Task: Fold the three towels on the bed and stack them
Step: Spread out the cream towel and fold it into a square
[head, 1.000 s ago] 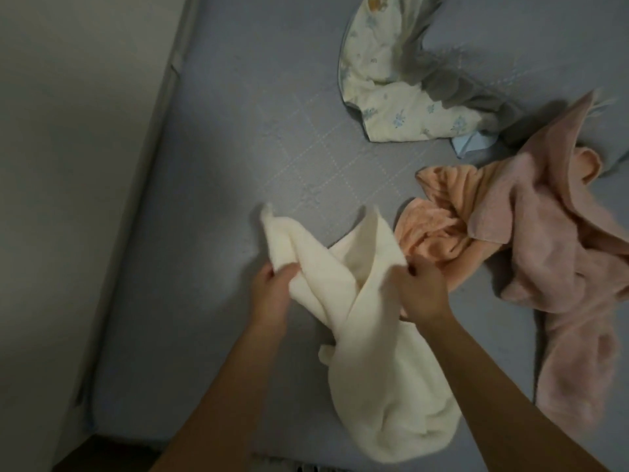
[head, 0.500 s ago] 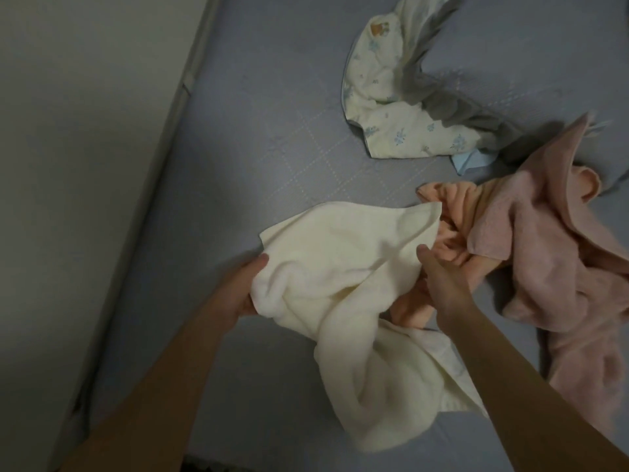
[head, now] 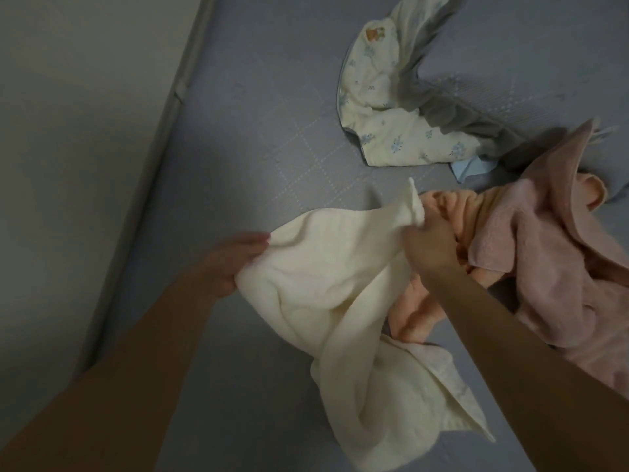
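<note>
The person's left hand (head: 235,264) pinches one corner of the cream towel (head: 340,301), thumb on top and fingers curled under the cloth, and the right hand (head: 429,247) is clenched around the opposite upper corner, a small tuft of which pokes up above the fist. Between the two hands the top edge of the cream towel is pulled out in a loose span above the bed (head: 255,148), while the rest of it hangs down in folds and bunches on the sheet toward the bed's near edge. The orange towel (head: 442,212) lies crumpled just behind and under the right hand, touching the cream towel. The pink towel (head: 551,253) is heaped over the right side of the orange one and reaches toward the bed's right edge. Farther back, near the far right of the bed, lies a pale printed blanket (head: 384,131) with small blue flowers, and a grey cloth (head: 452,114) is draped along its right side. The bed's left edge runs along a plain wall (head: 78,131), and the grey-blue sheet shows a faint dotted check pattern
</note>
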